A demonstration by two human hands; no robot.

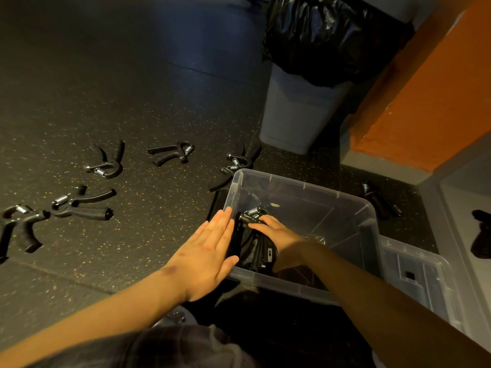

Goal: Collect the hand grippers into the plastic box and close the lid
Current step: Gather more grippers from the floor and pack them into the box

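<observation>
Fingers (262, 220) of the right hand (281, 237) curl round a bundle of hand grippers (256, 252) inside the plastic box (305, 186), near-left corner; the left hand (210, 251) lies flat, straight-fingered, against its outer wall. Loose grippers (170, 154) lie on the floor (132, 102) leftward, nearer that hand.

The floor (132, 102) is dark charcoal with tiny yellow and orange flecks all over. The hand grippers (170, 154) are black with shiny silver springs. The plastic box (305, 185) is see-through clear. At 1 o'clock there's a pale grey bin (292, 115) with a glossy black bag (332, 35), and an orange wall (425, 88) at 2. The cloth (172, 346) at 6 looks like dark grey plaid, maybe.
</observation>
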